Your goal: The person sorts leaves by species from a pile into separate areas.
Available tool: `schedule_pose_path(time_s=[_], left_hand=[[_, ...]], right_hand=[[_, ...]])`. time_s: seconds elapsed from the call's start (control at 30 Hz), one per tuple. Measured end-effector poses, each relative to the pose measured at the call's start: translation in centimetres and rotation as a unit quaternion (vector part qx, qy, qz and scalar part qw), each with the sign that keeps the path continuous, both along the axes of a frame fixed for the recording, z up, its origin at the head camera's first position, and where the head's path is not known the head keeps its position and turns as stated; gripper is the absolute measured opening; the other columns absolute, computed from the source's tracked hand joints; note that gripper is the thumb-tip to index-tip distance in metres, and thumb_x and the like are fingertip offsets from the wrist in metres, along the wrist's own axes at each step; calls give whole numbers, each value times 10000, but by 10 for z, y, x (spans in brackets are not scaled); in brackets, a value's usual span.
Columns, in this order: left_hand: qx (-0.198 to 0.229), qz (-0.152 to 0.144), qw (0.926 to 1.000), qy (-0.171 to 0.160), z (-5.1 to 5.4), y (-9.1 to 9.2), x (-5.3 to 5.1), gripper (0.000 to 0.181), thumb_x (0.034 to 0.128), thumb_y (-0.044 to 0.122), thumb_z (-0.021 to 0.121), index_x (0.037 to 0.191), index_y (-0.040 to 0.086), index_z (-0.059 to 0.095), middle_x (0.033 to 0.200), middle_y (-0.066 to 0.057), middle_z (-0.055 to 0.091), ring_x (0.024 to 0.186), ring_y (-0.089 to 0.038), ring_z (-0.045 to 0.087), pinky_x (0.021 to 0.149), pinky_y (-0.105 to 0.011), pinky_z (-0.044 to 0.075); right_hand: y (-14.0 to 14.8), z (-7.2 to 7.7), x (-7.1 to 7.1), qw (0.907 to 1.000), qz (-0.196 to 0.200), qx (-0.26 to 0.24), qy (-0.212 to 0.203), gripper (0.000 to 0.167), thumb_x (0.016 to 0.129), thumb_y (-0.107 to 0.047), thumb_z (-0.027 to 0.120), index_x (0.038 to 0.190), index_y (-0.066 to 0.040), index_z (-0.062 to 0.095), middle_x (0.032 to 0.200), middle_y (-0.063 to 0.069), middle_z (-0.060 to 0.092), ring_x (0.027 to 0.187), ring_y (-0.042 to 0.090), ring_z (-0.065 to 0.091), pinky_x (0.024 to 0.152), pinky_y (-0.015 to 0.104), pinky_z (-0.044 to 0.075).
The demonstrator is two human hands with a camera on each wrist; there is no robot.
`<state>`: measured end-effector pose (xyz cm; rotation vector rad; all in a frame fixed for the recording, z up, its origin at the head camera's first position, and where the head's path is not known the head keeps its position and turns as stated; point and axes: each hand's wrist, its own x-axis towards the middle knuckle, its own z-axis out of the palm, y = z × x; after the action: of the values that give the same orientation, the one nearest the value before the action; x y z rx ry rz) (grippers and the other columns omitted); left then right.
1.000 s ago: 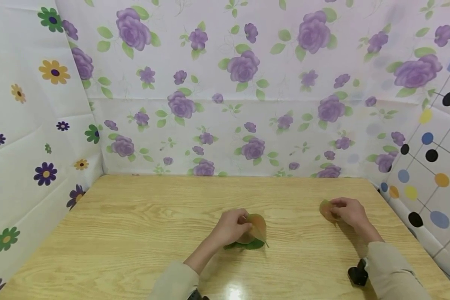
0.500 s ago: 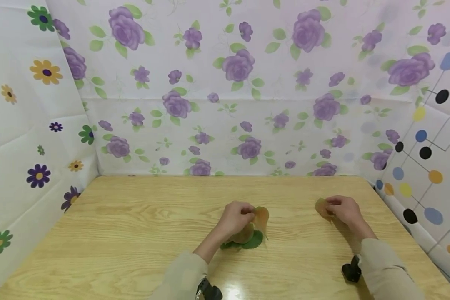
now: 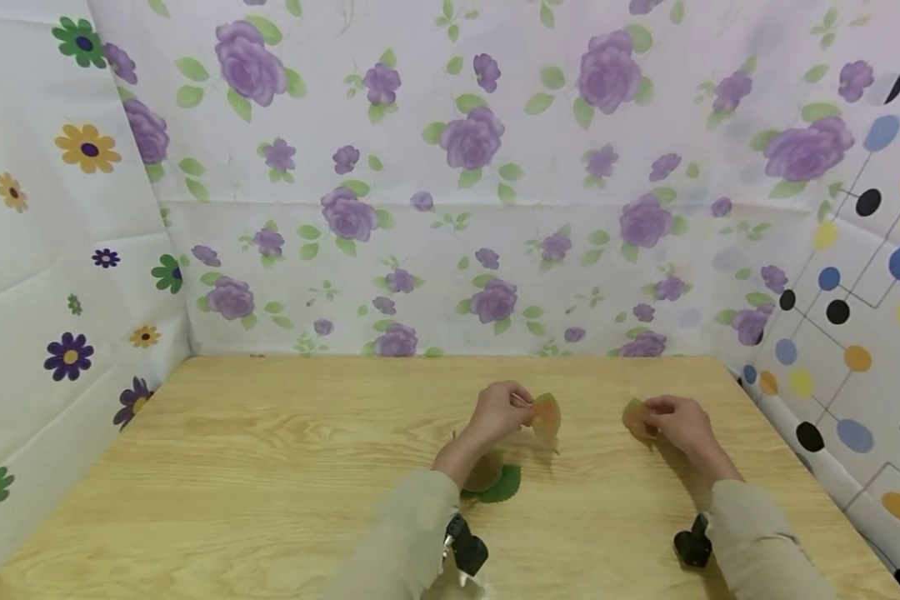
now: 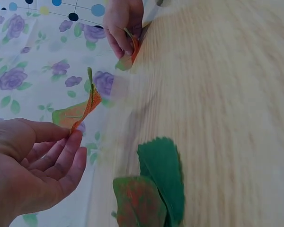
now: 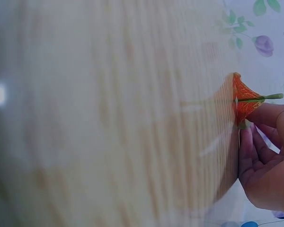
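Ahead of you hangs a pale rose cloth [image 3: 420, 275], its purple blooms crossed by a level crease. On your left stands a white daisy cloth [image 3: 22, 225], on your right a dotted cloth [image 3: 870, 400] with thin lines. Before you spreads a wood-grained counter [image 3: 270, 450], where your right wrist view catches a bright glare [image 5: 0, 94].

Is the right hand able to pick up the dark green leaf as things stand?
Probably not yet: the right hand pinches an orange-green leaf, though the way to the dark green leaf looks free.
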<state>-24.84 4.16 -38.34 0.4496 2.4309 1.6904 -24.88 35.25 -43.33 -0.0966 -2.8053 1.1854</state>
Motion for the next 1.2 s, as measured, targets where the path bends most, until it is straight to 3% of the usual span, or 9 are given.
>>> schedule_pose_path(time_s=[0.2, 0.33, 0.53, 0.7, 0.83, 1.03, 1.2], left_hand=[[135, 26, 9997, -197, 2, 22, -16, 86, 853, -30, 658, 937, -44, 656, 825, -89, 690, 779, -278, 690, 705, -362, 577], [171, 144, 9992, -318, 1, 40, -20, 108, 831, -54, 660, 935, -45, 688, 813, -82, 693, 769, -252, 690, 703, -334, 577], [285, 507, 9975, -391, -9, 65, -20, 83, 815, -70, 705, 893, -51, 728, 766, -91, 699, 733, -230, 696, 639, -259, 567], [-178, 965, 9951, -112, -17, 84, -18, 67, 750, -41, 770, 800, 2, 761, 709, -33, 697, 715, -150, 653, 711, -240, 544], [-439, 1190, 9919, 26, -16, 97, -18, 70, 722, -23, 783, 741, 43, 770, 674, 5, 684, 753, -134, 625, 763, -232, 523], [-486, 1492, 9876, -105, -12, 108, -19, 111, 700, -53, 769, 690, 57, 756, 651, 11, 661, 776, -168, 626, 779, -247, 519], [-452, 1490, 9871, -375, -13, 110, -17, 106, 724, -56, 776, 697, 39, 737, 688, -5, 648, 804, -199, 630, 821, -305, 525]], right_hand=[[-2, 1, -1, 9999, -25, 4, -121, 334, 930, -81, 595, 1182, 138, 582, 1107, 306, 615, 1005, 434, 584, 814, 473, 500], [-2, 0, 1, 9999, -58, 23, -99, 330, 923, -80, 604, 1169, 140, 589, 1082, 300, 627, 982, 422, 597, 807, 464, 499], [-6, 2, 2, 9999, -62, 77, -53, 327, 912, -77, 624, 1151, 145, 600, 1053, 291, 640, 964, 417, 606, 842, 500, 493], [-7, 6, 5, 9999, -50, 110, -35, 323, 913, -75, 630, 1145, 147, 603, 1041, 293, 641, 943, 414, 611, 810, 491, 508], [-7, 7, 6, 9999, -49, 135, -53, 313, 913, -68, 629, 1142, 145, 606, 1040, 291, 642, 952, 421, 605, 811, 492, 507], [-6, 6, 6, 9999, -40, 134, -41, 319, 912, -75, 630, 1143, 144, 607, 1034, 284, 646, 952, 423, 603, 821, 501, 500], [-6, 3, 5, 9999, -88, 126, -7, 316, 908, -78, 639, 1139, 136, 615, 1038, 279, 648, 949, 413, 604, 795, 471, 512]])
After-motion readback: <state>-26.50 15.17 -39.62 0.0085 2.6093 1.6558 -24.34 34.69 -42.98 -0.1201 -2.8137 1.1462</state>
